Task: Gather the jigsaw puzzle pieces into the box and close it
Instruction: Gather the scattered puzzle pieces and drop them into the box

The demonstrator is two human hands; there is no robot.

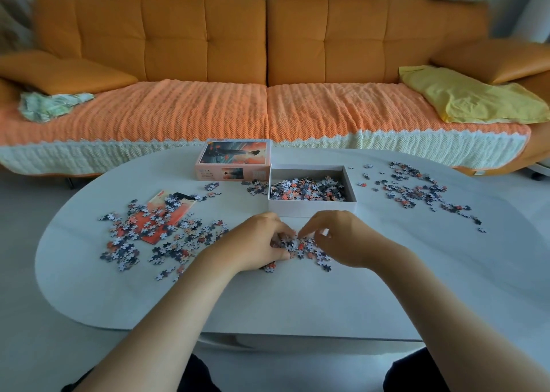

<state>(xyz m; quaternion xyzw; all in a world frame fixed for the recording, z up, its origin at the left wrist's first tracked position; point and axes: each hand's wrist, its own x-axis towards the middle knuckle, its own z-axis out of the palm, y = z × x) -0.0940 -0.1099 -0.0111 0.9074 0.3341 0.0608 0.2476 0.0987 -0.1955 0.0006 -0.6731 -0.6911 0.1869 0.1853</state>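
A white open box (312, 204) stands in the middle of the white table, partly filled with puzzle pieces (306, 188). Its lid (233, 159), printed with an orange picture, lies behind it to the left. Just in front of the box, my left hand (259, 243) and my right hand (342, 237) curl around a small heap of pieces (300, 247), fingers pinching into it from both sides. More loose pieces are scattered at the left (160, 234) and at the right (416, 189).
An orange picture sheet (166, 213) lies under the left scatter. Behind the table (297, 296) runs an orange sofa (268, 64) with a yellow cloth (470, 97) on its right side. A few pieces (257, 187) lie beside the box's left wall.
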